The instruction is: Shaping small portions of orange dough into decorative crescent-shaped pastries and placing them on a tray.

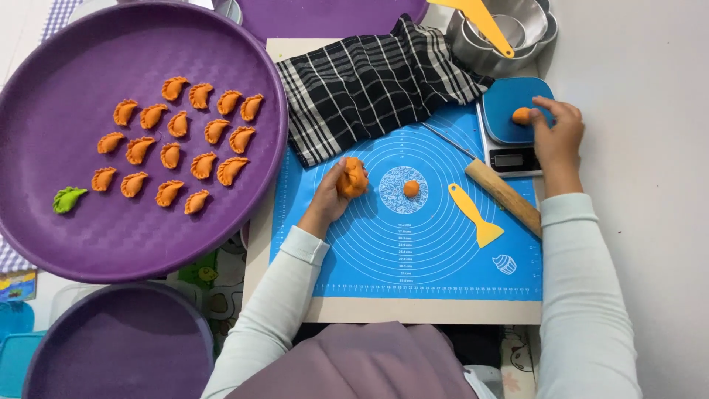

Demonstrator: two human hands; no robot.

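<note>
Portioning step — left hand [330,193] grips dough lump [354,177] over mat [413,251]; right hand [555,131] fingertips pinch small ball [521,115] on scale [517,111]. Next calls for steady release, a weight check.

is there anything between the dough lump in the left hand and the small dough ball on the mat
Nothing visible. The left hand holds the dough lump just left of the small dough ball; only bare blue mat lies between them. The yellow scraper lies off to the right.
</note>
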